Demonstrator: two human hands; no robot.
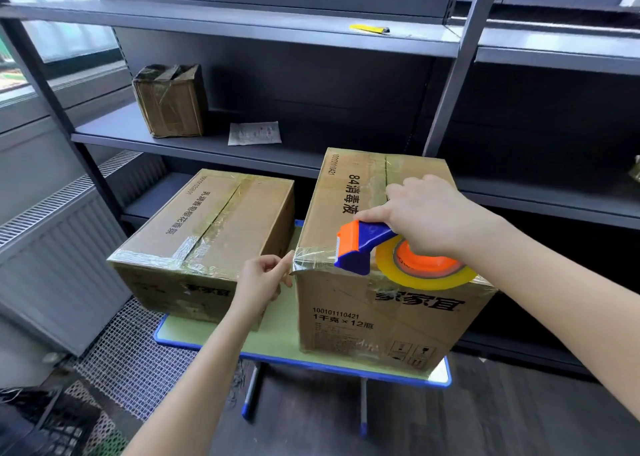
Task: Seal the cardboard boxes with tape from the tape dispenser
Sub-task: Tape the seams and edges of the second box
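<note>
Clear tape point(313, 259) is thin, sticky film, likely to wrinkle or cling to itself, so best held by its free end and kept taut. Left hand point(265, 280) pinches that end at the near left top corner of the right box point(377, 303). Dispenser point(367, 247) looks like light rigid plastic, gripped at the handle. Right hand point(433, 214) is closed round that handle, just right of the left hand, the blade end pressed on the box's near top edge, the roll point(427, 270) hanging over it. Box is stiff cardboard, print says twelve bottles, so probably heavy and won't slide. Both boxes sit on a small table point(277, 320). Left box point(204, 233), further left, already carries tape along its seam and near edge.
</note>
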